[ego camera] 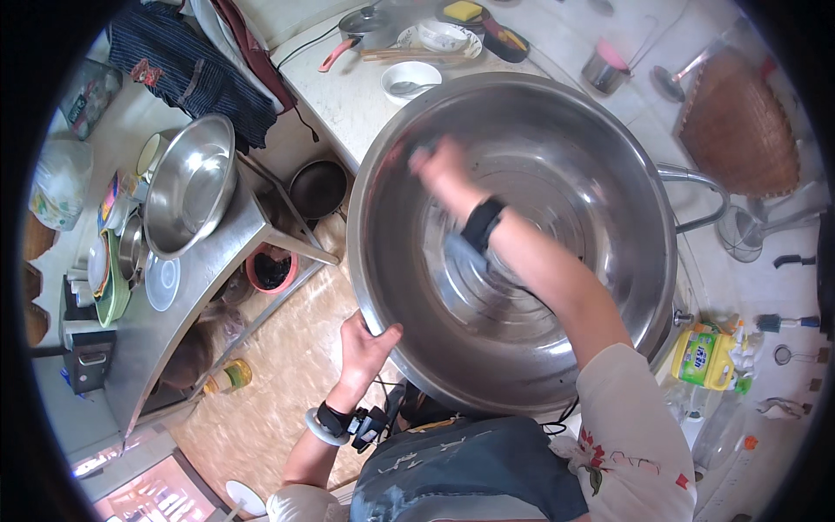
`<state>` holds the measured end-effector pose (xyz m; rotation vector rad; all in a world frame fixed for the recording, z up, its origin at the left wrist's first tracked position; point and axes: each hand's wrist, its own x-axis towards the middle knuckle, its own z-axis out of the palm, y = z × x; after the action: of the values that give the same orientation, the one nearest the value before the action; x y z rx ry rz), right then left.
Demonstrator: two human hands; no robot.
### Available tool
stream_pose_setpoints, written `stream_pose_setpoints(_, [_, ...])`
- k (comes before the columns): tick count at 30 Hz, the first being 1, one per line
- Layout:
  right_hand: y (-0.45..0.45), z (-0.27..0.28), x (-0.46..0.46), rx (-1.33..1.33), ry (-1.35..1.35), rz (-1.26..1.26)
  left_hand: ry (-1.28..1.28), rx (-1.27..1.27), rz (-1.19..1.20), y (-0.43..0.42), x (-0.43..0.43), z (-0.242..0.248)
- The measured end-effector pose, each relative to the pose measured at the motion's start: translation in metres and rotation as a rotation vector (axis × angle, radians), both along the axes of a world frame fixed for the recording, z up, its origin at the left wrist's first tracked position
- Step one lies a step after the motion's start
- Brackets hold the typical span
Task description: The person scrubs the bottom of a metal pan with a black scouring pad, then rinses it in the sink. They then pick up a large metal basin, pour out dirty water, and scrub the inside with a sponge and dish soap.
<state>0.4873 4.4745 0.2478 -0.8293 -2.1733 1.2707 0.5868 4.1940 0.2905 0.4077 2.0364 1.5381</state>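
Observation:
A very large stainless steel basin fills the middle of the view, tilted on the counter in front of me. My left hand grips its rim at the lower left, with the thumb over the edge. My right hand is inside the basin, near the upper left of the inner wall, and blurred. Its fingers are curled around something small and dark grey that I cannot make out. A dark band is on each wrist. The basin's inside is shiny and has small dark specks.
Above the basin stand a white bowl with a spoon and a lidded pan. A curved faucet and a yellow detergent jug are at right. At left, a steel table holds a smaller steel basin.

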Motion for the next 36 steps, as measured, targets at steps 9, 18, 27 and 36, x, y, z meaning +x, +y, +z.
stream_pose_setpoints(9, [0.073,0.022,-0.008,-0.157,0.189,-0.22,-0.006,-0.041,-0.032,-0.007,0.013,0.008])
stream_pose_setpoints(18, [0.138,-0.024,0.006,0.103,-0.171,-0.593,-0.02,-0.011,-0.049,-0.007,0.009,0.004])
stream_pose_setpoints(27, [-0.021,-0.04,0.191,0.269,-0.651,1.509,0.118,-0.035,-0.036,-0.008,0.01,-0.006])
stream_pose_setpoints(36, [0.175,-0.059,0.07,0.858,-0.57,0.219,-0.006,-0.006,-0.11,-0.002,0.008,0.007])
